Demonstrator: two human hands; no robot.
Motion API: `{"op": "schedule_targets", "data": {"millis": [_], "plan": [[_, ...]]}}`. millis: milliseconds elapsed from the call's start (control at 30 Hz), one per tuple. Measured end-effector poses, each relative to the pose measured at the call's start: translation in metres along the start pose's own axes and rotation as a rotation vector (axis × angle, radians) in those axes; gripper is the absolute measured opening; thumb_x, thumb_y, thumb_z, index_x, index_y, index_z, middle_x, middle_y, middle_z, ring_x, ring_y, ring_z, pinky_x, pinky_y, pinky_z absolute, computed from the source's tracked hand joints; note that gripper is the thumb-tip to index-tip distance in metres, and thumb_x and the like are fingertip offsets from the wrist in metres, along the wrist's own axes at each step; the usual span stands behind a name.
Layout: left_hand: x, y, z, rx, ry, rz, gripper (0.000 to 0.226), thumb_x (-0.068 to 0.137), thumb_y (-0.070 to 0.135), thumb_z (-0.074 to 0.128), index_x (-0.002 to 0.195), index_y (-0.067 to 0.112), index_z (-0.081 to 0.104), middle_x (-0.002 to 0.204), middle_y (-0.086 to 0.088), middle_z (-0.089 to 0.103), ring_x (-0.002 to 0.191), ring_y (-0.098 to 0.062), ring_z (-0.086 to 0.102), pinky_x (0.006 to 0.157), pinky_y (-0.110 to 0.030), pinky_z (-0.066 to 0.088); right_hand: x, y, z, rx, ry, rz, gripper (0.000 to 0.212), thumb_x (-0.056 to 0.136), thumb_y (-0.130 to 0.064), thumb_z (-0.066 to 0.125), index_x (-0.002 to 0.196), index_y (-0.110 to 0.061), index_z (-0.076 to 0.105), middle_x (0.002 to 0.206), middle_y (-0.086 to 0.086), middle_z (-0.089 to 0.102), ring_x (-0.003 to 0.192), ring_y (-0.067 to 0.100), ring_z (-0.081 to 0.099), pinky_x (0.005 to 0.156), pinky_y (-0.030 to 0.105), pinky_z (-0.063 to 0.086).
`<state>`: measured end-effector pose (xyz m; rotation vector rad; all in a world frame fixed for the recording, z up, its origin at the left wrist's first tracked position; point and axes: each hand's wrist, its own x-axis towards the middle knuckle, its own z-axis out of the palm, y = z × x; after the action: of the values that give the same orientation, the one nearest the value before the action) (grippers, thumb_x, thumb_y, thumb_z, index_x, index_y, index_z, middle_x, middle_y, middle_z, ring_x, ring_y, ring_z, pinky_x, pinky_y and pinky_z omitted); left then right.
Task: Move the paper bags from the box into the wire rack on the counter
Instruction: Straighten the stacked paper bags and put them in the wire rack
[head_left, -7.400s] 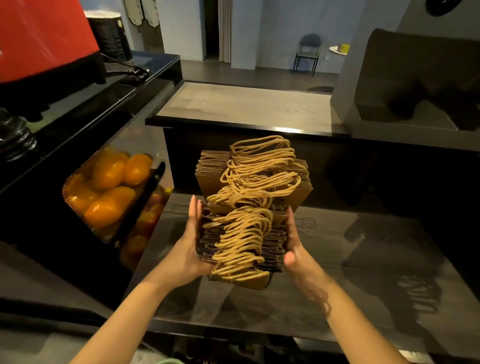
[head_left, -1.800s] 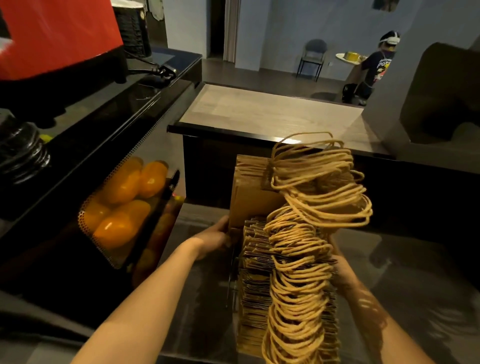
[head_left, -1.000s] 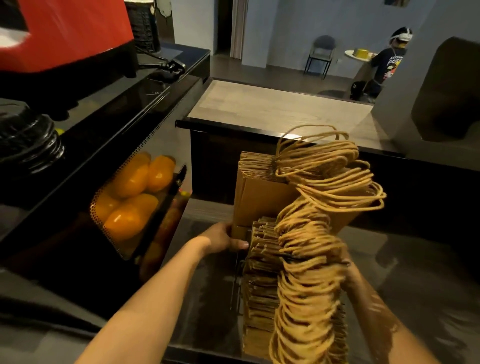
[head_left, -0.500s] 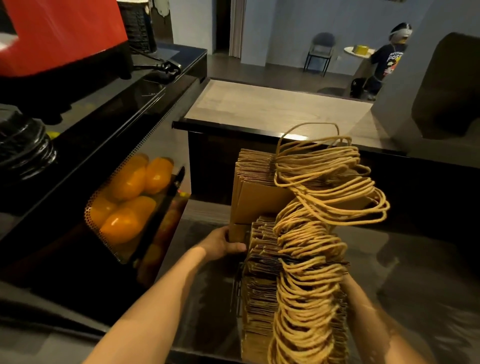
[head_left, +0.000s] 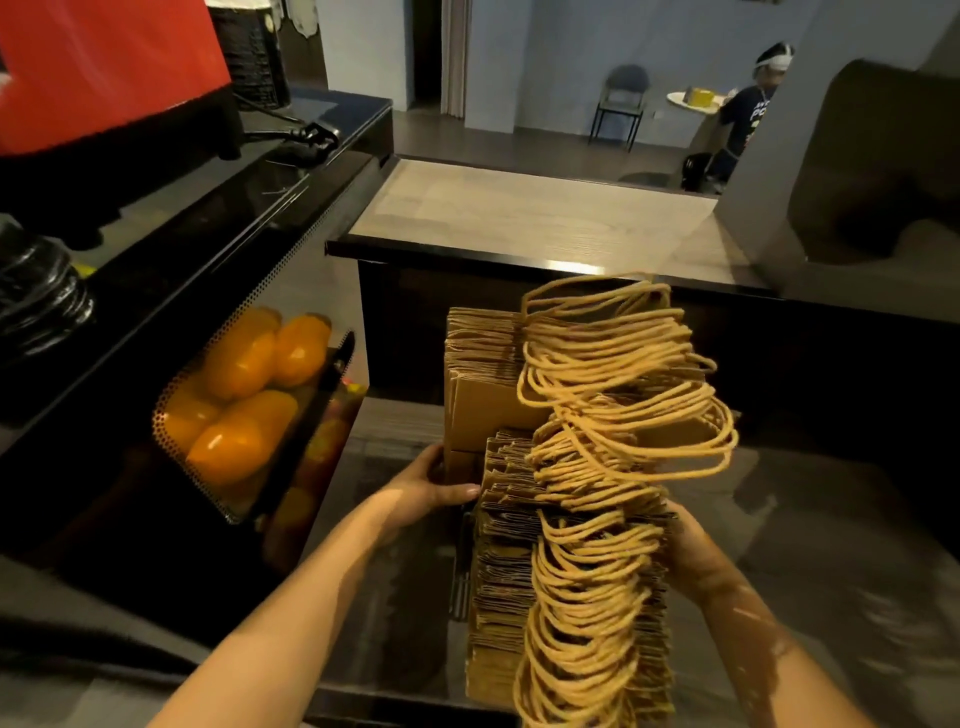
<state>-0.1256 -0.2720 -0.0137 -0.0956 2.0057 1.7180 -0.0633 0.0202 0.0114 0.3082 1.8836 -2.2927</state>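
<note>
On the dark counter (head_left: 810, 525), the paper bags (head_left: 511, 566) are held upright in the wire rack (head_left: 461, 571) so none tip, the box (head_left: 483, 405) just behind is gripped by the left hand (head_left: 428, 491), and the right hand (head_left: 693, 553), fingers hidden, is pressed on their right side

1 left hand (head_left: 426, 493), 1 right hand (head_left: 693, 551), 2 paper-bag stacks (head_left: 501, 577), 1 chair (head_left: 621, 104).

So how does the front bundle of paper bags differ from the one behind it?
The rear bundle sits higher, its handles splayed in wide loops; the front bundle sits lower, its own packed tightly. Both are brown paper with cord handles.
</note>
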Motion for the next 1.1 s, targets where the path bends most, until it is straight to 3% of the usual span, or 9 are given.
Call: {"op": "schedule_targets", "data": {"millis": [100, 167, 333, 467, 667, 833, 967, 1033, 1100], "plan": [[-0.013, 0.004, 0.002, -0.035, -0.020, 0.072, 0.112, 0.055, 0.054, 0.086, 0.148, 0.037, 0.025, 0.145, 0.006, 0.043, 0.135, -0.019, 0.039, 0.113, -0.047, 0.030, -0.007, 0.000, 0.000, -0.043, -0.008, -0.051, 0.106, 0.035, -0.059, 0.090, 0.122, -0.008, 0.058, 0.106, 0.006, 0.074, 0.100, 0.023, 0.069, 0.071, 0.028, 0.058], [-0.023, 0.005, 0.006, -0.089, -0.061, 0.130, 0.118, 0.050, 0.062, 0.085, 0.148, 0.039, 0.024, 0.141, 0.010, 0.047, 0.131, -0.015, 0.044, 0.112, -0.046, 0.033, -0.010, 0.002, 0.001, -0.050, 0.009, -0.070, 0.101, 0.042, -0.056, 0.089, 0.127, -0.012, 0.056, 0.112, 0.004, 0.072, 0.103, 0.020, 0.068, 0.079, 0.031, 0.058], [-0.058, 0.022, 0.029, -0.126, 0.021, 0.243, 0.063, 0.090, 0.037, 0.058, 0.138, 0.048, 0.019, 0.119, 0.030, 0.042, 0.113, 0.008, 0.042, 0.101, -0.024, 0.031, -0.026, 0.002, 0.006, -0.058, 0.022, -0.148, 0.065, 0.079, -0.026, 0.056, 0.143, -0.022, 0.043, 0.140, 0.002, 0.055, 0.129, 0.022, 0.051, 0.109, 0.044, 0.039], [-0.091, 0.023, 0.046, -0.251, 0.034, 0.267, 0.072, 0.083, 0.052, 0.045, 0.147, 0.047, 0.011, 0.120, 0.034, 0.041, 0.120, 0.004, 0.040, 0.097, -0.021, 0.033, -0.048, -0.003, 0.021, -0.091, 0.045, -0.266, 0.090, 0.079, -0.061, 0.063, 0.153, -0.030, 0.022, 0.151, -0.011, 0.040, 0.139, 0.011, 0.039, 0.117, 0.041, 0.028], [-0.128, 0.015, 0.072, -0.245, 0.027, 0.433, 0.084, 0.069, 0.085, 0.041, 0.143, 0.054, 0.016, 0.148, 0.031, 0.027, 0.138, 0.005, 0.027, 0.110, -0.021, 0.025, -0.081, 0.007, 0.042, -0.098, -0.007, -0.363, 0.080, 0.083, -0.073, 0.049, 0.151, -0.043, 0.019, 0.157, -0.012, 0.030, 0.144, 0.015, 0.029, 0.118, 0.051, 0.021], [-0.130, 0.024, 0.080, -0.312, -0.024, 0.412, 0.089, 0.068, 0.083, 0.048, 0.143, 0.055, 0.010, 0.156, 0.020, 0.017, 0.143, -0.003, 0.019, 0.116, -0.033, 0.018, -0.086, 0.002, 0.059, 0.035, -0.063, -0.307, 0.085, 0.080, -0.070, 0.059, 0.151, -0.043, 0.020, 0.154, -0.010, 0.036, 0.141, 0.016, 0.036, 0.117, 0.052, 0.023], [-0.127, 0.029, 0.075, -0.450, 0.033, 0.378, 0.053, 0.096, 0.055, 0.033, 0.146, 0.041, 0.028, 0.138, 0.018, 0.051, 0.127, -0.005, 0.049, 0.093, -0.023, 0.044, -0.086, -0.007, 0.052, 0.099, -0.147, -0.237, 0.096, 0.072, -0.073, 0.064, 0.151, -0.040, 0.021, 0.150, -0.004, 0.044, 0.137, 0.022, 0.043, 0.112, 0.052, 0.033], [-0.125, 0.035, 0.076, -0.426, 0.055, 0.377, 0.052, 0.095, 0.052, 0.039, 0.143, 0.031, 0.038, 0.129, 0.013, 0.060, 0.119, -0.004, 0.056, 0.095, -0.028, 0.045, -0.084, -0.012, 0.050, 0.139, -0.124, -0.213, 0.098, 0.069, -0.069, 0.070, 0.150, -0.032, 0.029, 0.145, 0.001, 0.050, 0.132, 0.024, 0.049, 0.107, 0.049, 0.041], [-0.127, 0.043, 0.081, -0.348, 0.088, 0.372, 0.056, 0.087, 0.050, 0.049, 0.140, 0.032, 0.041, 0.114, 0.023, 0.064, 0.105, 0.011, 0.059, 0.085, -0.012, 0.046, -0.080, -0.015, 0.050, 0.132, -0.067, -0.190, 0.088, 0.073, -0.055, 0.071, 0.148, -0.030, 0.033, 0.135, 0.000, 0.058, 0.121, 0.013, 0.058, 0.096, 0.034, 0.051]]}}
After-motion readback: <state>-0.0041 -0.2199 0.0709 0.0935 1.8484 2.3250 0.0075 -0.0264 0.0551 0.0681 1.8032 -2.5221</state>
